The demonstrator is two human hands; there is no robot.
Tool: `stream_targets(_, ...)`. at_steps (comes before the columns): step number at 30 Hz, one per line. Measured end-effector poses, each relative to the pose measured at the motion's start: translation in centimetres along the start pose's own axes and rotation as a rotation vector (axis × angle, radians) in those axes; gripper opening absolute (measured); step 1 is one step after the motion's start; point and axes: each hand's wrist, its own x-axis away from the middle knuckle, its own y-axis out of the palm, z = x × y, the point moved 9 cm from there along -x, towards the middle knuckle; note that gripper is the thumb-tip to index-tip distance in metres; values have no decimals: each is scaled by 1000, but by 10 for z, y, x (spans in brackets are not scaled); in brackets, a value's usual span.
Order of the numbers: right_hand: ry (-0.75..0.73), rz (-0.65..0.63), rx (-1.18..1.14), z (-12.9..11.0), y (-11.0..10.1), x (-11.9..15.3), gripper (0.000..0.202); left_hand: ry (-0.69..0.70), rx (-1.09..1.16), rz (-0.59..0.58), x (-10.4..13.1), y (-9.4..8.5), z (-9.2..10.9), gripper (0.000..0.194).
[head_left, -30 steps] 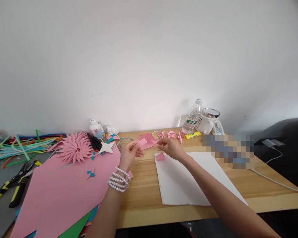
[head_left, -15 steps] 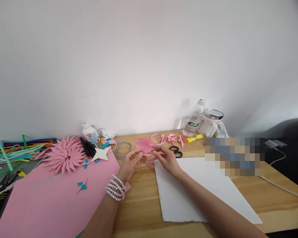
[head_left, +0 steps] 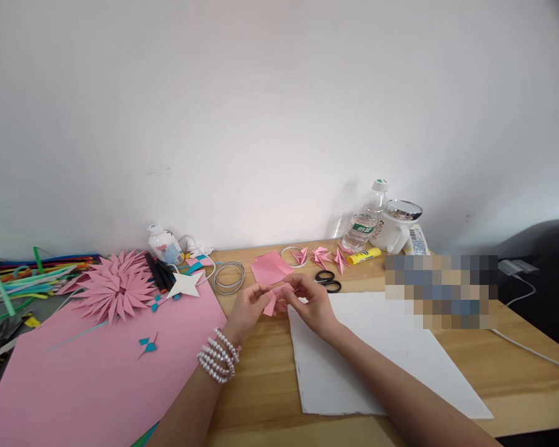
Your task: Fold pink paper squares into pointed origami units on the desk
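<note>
Between my two hands is a small folded piece of pink paper (head_left: pixel 272 300), held above the wooden table. My left hand (head_left: pixel 249 310), with a beaded bracelet (head_left: pixel 217 356) at its wrist, pinches the paper's left side. On the other side, my right hand (head_left: pixel 312 304) grips the paper between thumb and fingers, over the edge of a white board (head_left: pixel 354 366). Just behind my fingers lies a pink paper square (head_left: pixel 271 267). Folded pink paper pieces (head_left: pixel 321 256) sit farther back, and black-handled scissors (head_left: pixel 328 282) rest right of my right hand.
A large pink sheet (head_left: pixel 88 379) covers the left side, bearing a spiky pink paper flower (head_left: pixel 120 290) and a white paper star (head_left: pixel 184 285). At the back stand a water bottle (head_left: pixel 364 223) and a white mug (head_left: pixel 390 231), near a yellow glue stick (head_left: pixel 364 256). Coiled wire (head_left: pixel 228 277) lies centre-left.
The pink paper in my fingers has turned, and a flap now hangs toward me. My hands have come slightly down, uncovering more of the pink square behind. The view has shifted slightly.
</note>
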Motion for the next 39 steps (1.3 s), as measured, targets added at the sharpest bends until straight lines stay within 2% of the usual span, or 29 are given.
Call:
stream_targets(4, -20, -38, 43, 0, 3, 0, 15, 38, -144, -20, 1, -1, 3, 20)
stream_targets(7, 4, -85, 5, 2, 5, -2, 18, 30, -152, -54, 2, -2, 0, 23)
stream_targets(10, 25, -134, -52, 2, 7, -4, 20, 14, -55, -47, 2, -5, -2, 23)
stream_targets(14, 4, -201, -169, 0, 12, -4, 27, -16, 126, 40, -1, -14, -5, 20)
stream_targets(18, 12, -173, -159, 4, 11, -3, 24, -10, 163, 83, -2, -18, -5, 22)
stream_targets(22, 13, -158, -168, 5, 10, -2, 21, 17, 158, 115, -1, -20, -2, 32)
stream_targets(25, 41, -183, -158, 6, 12, -2, 22, 44, 72, 164, 0, -24, 2, 25)
stream_targets(31, 62, -57, -51, 8, 2, -3, 20, 54, -25, 141, -1, -18, 2, 21)
stream_targets(34, 52, -94, -4, 4, 6, -2, 10, 71, -119, 122, -1, -16, 1, 19)
stream_targets(39, 64, -112, -12, 2, 11, 0, 9, 118, -174, 137, 1, -17, 3, 17)
